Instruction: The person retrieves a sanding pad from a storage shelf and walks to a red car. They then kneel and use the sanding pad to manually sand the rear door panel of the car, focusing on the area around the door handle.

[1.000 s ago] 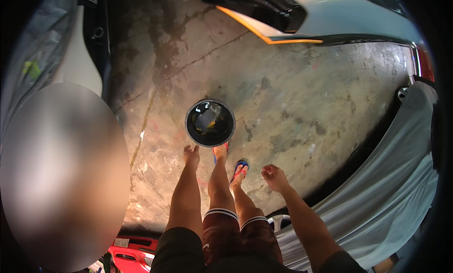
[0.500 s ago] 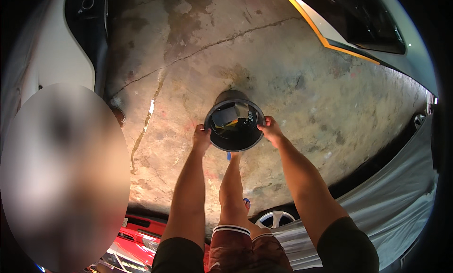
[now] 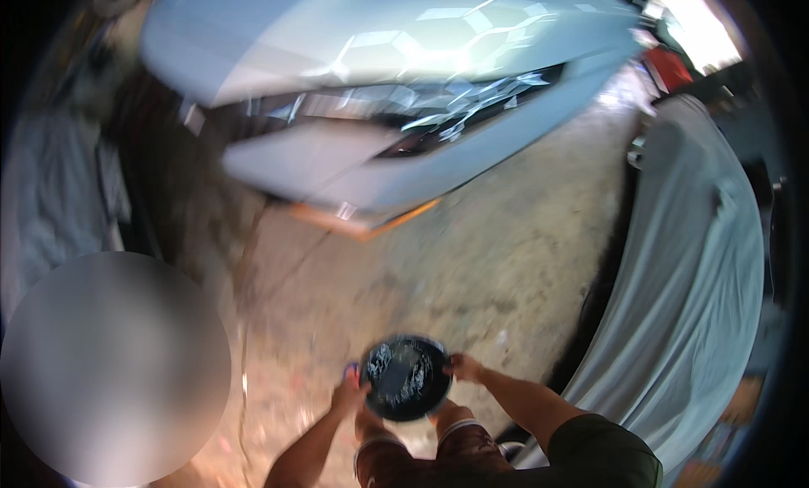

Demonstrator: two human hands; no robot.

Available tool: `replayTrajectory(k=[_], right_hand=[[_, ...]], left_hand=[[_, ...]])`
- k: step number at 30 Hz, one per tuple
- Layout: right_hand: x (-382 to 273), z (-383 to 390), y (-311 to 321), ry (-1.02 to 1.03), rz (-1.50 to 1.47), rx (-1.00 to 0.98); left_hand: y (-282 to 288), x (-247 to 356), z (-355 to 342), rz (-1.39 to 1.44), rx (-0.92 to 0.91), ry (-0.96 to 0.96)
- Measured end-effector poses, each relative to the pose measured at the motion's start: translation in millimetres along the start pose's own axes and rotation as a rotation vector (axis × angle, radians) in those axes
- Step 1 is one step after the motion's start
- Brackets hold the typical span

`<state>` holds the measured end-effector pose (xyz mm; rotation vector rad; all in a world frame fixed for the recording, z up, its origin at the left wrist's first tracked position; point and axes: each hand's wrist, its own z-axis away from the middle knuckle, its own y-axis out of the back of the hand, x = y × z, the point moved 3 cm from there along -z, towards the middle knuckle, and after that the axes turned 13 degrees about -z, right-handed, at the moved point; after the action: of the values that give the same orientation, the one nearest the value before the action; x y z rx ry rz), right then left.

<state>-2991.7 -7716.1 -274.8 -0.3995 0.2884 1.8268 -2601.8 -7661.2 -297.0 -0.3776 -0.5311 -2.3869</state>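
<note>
Bucket point(image 3: 417, 415): black, round, between both hands, in front of the person's legs; its contents are blurred
Left hand point(image 3: 350, 393): fingers holding the bucket's left side
Right hand point(image 3: 465, 368): fingers holding the right side
Car point(image 3: 472, 45): pale, ahead, above concrete floor point(image 3: 472, 290)
Grey cover point(image 3: 674, 252): draped at right

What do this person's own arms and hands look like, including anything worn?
The left hand and right hand are bare, without visible gloves. Both forearms are uncovered. On the right side, a dark green short sleeve shows.
</note>
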Motion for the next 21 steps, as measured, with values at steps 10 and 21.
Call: replayTrajectory(k=[10,21], right_hand=[[-79,162,275,0.423,0.106,0.349],[-207,267,622,0.481,-0.136,0.804]], left_hand=[[16,386,50,-0.214,0.391,-0.160],[0,820,-15,0.133,0.067,-0.461]])
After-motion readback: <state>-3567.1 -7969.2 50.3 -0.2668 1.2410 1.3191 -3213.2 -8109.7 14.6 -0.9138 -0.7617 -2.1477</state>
